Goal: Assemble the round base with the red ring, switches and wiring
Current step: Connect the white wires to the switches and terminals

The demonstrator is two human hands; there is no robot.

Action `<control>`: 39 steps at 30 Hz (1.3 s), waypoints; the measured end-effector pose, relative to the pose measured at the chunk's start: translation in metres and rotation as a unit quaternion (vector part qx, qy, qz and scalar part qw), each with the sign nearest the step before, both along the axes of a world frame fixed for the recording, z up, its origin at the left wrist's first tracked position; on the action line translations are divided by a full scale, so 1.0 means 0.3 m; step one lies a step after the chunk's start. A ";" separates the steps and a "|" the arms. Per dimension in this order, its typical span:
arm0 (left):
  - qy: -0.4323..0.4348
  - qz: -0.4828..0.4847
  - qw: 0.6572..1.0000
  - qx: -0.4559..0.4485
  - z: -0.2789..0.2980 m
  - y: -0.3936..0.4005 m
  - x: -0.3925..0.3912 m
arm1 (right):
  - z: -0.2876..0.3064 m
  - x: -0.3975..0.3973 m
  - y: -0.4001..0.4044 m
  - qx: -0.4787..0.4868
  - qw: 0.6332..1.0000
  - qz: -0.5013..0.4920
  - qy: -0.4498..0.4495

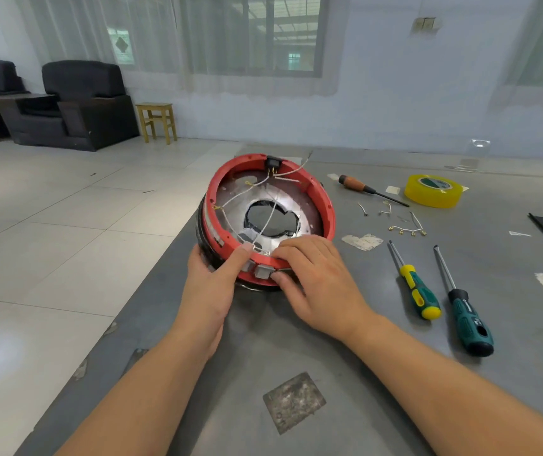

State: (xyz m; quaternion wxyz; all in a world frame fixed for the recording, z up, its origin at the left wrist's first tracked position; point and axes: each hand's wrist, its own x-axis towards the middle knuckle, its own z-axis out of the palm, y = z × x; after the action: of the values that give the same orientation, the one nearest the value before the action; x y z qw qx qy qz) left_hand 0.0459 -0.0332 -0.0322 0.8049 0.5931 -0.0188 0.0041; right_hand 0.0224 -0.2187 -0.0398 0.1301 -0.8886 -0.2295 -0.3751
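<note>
On the grey table (296, 340), near its left edge, one round base (265, 222) sits tilted, its single red ring (324, 205) facing up. Left hand (212, 281) grips the base's near-left rim, thumb on the ring. Right hand (316, 281) pinches the near rim beside two grey switches (257, 269). Right of the base lie three screwdrivers (416, 287) and one yellow tape roll (433, 190).

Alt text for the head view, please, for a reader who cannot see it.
Two bare hands hold a tilted round base with a red ring and white wiring on a grey table: left hand grips the near rim, right hand pinches at the grey switches. Three screwdrivers and yellow tape lie to the right.
</note>
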 end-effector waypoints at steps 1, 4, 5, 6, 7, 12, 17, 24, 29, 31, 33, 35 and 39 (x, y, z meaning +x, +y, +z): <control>-0.016 0.011 0.999 0.026 -0.001 0.002 0.000 | 0.000 -0.001 0.007 0.005 1.000 0.001 0.010; -0.058 0.033 0.991 0.120 -0.011 0.013 -0.007 | 0.005 -0.003 0.014 0.012 0.999 0.006 0.041; -0.064 0.038 0.985 0.155 -0.014 0.016 -0.007 | 0.009 -0.004 0.012 0.015 0.999 0.007 0.051; -0.062 0.044 0.978 0.196 -0.014 0.019 -0.005 | 0.012 -0.005 0.009 0.018 0.998 0.009 0.060; -0.050 0.047 0.966 0.251 -0.013 0.022 -0.002 | 0.014 -0.007 0.006 0.018 0.998 0.010 0.067; 0.019 0.048 0.900 0.434 -0.003 0.031 -0.004 | 0.022 -0.008 0.003 0.000 0.995 0.013 0.100; 0.053 0.055 0.908 0.412 -0.008 0.028 0.001 | 0.023 -0.006 -0.002 -0.011 0.993 0.009 0.116; -0.132 0.137 0.908 0.372 -0.016 0.013 -0.009 | 0.032 0.004 -0.034 0.053 0.992 -0.007 0.114; -0.313 0.064 0.844 0.431 -0.018 -0.003 0.001 | 0.084 0.108 -0.148 0.332 0.926 -0.113 0.141; -0.355 0.042 0.808 0.469 -0.031 -0.021 -0.001 | 0.100 0.187 -0.227 0.321 0.905 -0.200 0.193; -0.372 0.041 0.783 0.497 -0.048 -0.034 0.003 | 0.114 0.274 -0.309 0.244 0.889 -0.274 0.273; -0.373 0.050 0.772 0.512 -0.060 -0.042 0.010 | 0.125 0.346 -0.368 0.150 0.869 -0.322 0.344; -0.374 0.066 0.760 0.528 -0.078 -0.056 0.029 | 0.118 0.464 -0.442 0.022 0.835 -0.375 0.401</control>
State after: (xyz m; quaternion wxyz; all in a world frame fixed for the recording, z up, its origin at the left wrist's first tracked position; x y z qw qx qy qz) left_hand 0.0546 -0.0500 -0.0555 0.2915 0.8752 -0.2778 0.2682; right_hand 0.1616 -0.3512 -0.0044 0.0800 -0.9761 0.2019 -0.0107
